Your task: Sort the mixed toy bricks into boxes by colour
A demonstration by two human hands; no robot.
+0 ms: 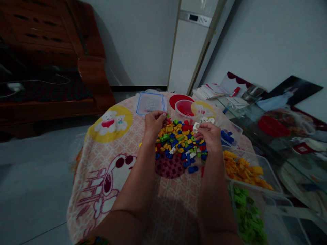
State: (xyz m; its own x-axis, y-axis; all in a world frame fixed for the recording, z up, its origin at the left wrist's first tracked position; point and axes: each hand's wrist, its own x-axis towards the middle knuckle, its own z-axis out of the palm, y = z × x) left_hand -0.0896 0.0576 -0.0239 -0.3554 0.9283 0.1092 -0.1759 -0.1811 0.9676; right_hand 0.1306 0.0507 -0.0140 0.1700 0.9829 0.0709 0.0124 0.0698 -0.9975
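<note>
One wooden bench (87, 64) fills the upper left of the frame, and one table under a patterned tablecloth (168, 200) takes up the middle. Running down the right of the frame are three clear rectangular tubs: a tub (238, 139) of blue bricks (227, 136), a tub (271, 172) of yellow bricks (241, 170) and a tub (274, 214) of green bricks (246, 207). One blue-rimmed lid (150, 103) and one round tub (184, 103) with red bricks (186, 110) are at upper centre. The mixed pile of toy bricks (178, 136) lies at the centre, between and below the person's two hands. The left hand (153, 124) has thumb and fingers brought together; whether anything is between them cannot be told. The right hand (209, 135) pinches one white brick (196, 126). The right forearm (213, 190) lies close beside the yellow and green tubs, so an outward sweep could jolt them and spill or mix the colours; a loose fingertip pinch could drop the white brick back among the rest. The piled bricks overlap too much to count.
</note>
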